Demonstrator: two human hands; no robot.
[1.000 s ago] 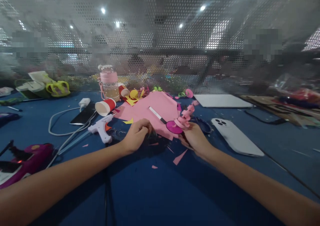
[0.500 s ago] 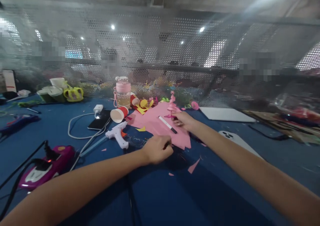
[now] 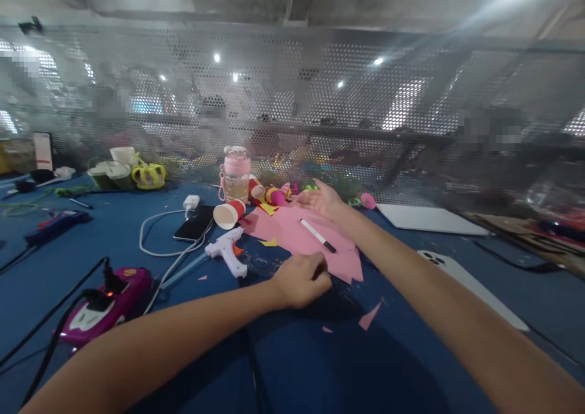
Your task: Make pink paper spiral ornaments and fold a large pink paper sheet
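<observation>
My left hand [image 3: 300, 281] rests on the blue table [image 3: 320, 365] at the near edge of a pink paper sheet [image 3: 297, 228]. Its fingers are curled around a small dark object that is mostly hidden. My right hand [image 3: 320, 200] reaches to the far edge of the sheet, fingers spread and empty, next to a pile of yellow and magenta paper pieces [image 3: 273, 196]. A white marker with a black cap [image 3: 319, 235] lies on the sheet between my hands.
A white glue gun [image 3: 226, 252], a tipped red paper cup [image 3: 228, 213], a pink bottle [image 3: 236, 173] and a black phone [image 3: 195, 222] on a white cable lie left. A purple power strip [image 3: 107, 304] sits nearer. A white phone [image 3: 470, 280] lies right. A perforated screen [image 3: 411, 97] stands behind.
My right hand carried the pink spiral piece away from me to the far edge of the sheet and opened; the piece is no longer in it. My left hand stayed put, and the view tilted up.
</observation>
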